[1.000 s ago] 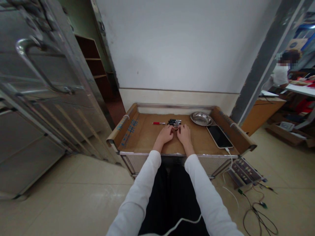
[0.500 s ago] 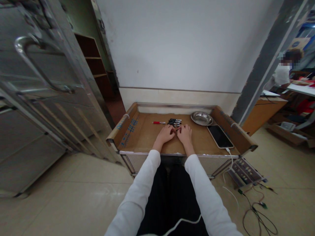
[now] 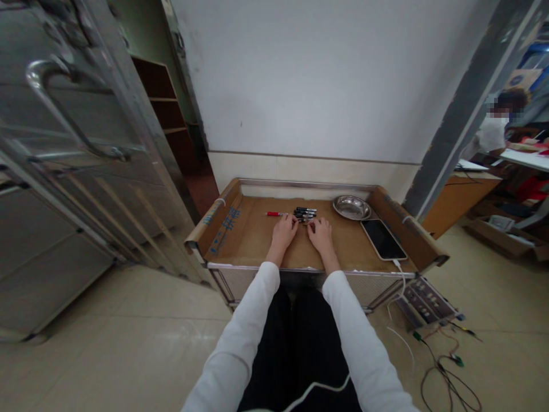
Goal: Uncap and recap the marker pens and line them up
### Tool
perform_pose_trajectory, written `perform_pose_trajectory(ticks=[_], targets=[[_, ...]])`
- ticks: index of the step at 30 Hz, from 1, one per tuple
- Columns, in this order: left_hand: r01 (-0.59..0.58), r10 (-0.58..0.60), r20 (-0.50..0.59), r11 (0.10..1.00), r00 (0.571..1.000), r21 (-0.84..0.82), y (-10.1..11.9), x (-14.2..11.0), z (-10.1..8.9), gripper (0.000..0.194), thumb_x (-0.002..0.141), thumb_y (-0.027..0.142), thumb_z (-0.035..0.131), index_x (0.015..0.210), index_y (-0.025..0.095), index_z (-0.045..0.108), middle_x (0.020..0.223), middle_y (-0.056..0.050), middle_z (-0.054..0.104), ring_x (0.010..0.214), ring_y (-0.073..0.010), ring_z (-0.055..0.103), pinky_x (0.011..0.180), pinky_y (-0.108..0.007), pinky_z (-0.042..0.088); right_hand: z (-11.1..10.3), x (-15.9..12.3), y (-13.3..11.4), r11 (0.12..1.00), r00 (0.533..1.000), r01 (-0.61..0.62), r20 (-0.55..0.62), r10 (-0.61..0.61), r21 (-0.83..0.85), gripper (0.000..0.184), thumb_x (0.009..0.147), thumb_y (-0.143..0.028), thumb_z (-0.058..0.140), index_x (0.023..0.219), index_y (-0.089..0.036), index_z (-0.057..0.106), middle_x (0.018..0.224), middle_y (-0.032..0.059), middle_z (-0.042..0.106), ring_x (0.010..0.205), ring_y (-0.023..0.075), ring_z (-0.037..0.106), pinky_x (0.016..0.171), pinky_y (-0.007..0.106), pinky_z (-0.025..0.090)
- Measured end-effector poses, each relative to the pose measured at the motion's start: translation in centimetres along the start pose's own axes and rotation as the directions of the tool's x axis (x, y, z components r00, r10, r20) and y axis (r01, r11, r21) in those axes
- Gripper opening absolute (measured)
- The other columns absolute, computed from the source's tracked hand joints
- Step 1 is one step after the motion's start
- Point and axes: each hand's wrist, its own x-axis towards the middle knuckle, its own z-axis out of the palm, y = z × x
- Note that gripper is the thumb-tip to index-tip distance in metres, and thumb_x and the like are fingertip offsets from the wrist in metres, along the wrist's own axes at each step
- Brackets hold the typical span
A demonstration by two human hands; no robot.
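Several black pens (image 3: 306,212) lie side by side in a small stack on the cardboard-lined cart top (image 3: 249,246). A red pen (image 3: 273,214) lies to their left, its right end close to my left hand. Just in front of the stack, my left hand (image 3: 283,231) is closed, thumb and fingertips pinched at the left end of what looks like a dark pen. My right hand (image 3: 321,233) pinches at its right end, fingers curled. Fingertips hide most of this pen. A narrow gap separates the two hands.
A round metal dish (image 3: 351,208) stands at the back right, beside a phone (image 3: 384,239) with a white cable. Raised cardboard sides (image 3: 214,214) edge the cart. A metal door (image 3: 86,143) is at left. Cables (image 3: 448,366) lie on the floor; a person (image 3: 493,129) sits far right.
My hands have moved slightly apart. The left hand has shifted a little left and away from me, nearer the red pen. The black pens, dish and phone stay in place.
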Motion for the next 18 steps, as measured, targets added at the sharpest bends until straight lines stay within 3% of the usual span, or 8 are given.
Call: perform_pose_trajectory(ticks=[5, 14, 18], targets=[[-0.036, 0.036, 0.046, 0.999, 0.998, -0.003, 0.15, -0.07, -0.19, 0.010, 0.092, 0.024, 0.048, 0.097, 0.019, 0.055, 0.102, -0.006, 0.061, 0.091, -0.0158, 0.060, 0.078, -0.025, 0.046, 0.34, 0.43, 0.61, 0.996, 0.998, 0.030, -0.052, -0.026, 0.086, 0.022, 0.091, -0.023, 0.041, 0.095, -0.017, 0.061, 0.098, 0.0098, 0.060, 0.092, 0.0213, 0.052, 0.084, 0.032, 0.038], [-0.101, 0.105, 0.056, 0.992, 0.993, -0.070, -0.09, 0.01, 0.07, 0.012, 0.092, 0.025, 0.047, 0.098, 0.021, 0.056, 0.102, -0.005, 0.059, 0.091, -0.0160, 0.059, 0.079, -0.027, 0.047, -0.13, 0.49, 0.40, 0.946, 0.995, 0.098, -0.009, -0.100, 0.308, 0.023, 0.089, -0.018, 0.042, 0.100, -0.018, 0.062, 0.103, 0.0088, 0.063, 0.093, 0.0195, 0.057, 0.087, 0.032, 0.043], [-0.135, 0.136, 0.011, 0.988, 0.991, -0.073, -0.18, 0.08, 0.02, 0.013, 0.092, 0.024, 0.047, 0.097, 0.019, 0.058, 0.104, -0.007, 0.057, 0.094, -0.0173, 0.058, 0.084, -0.029, 0.047, -0.31, 0.43, 0.18, 0.926, 0.990, 0.126, 0.021, -0.143, 0.356, 0.025, 0.087, -0.018, 0.045, 0.105, -0.019, 0.062, 0.108, 0.0087, 0.062, 0.096, 0.0188, 0.057, 0.088, 0.032, 0.044]])
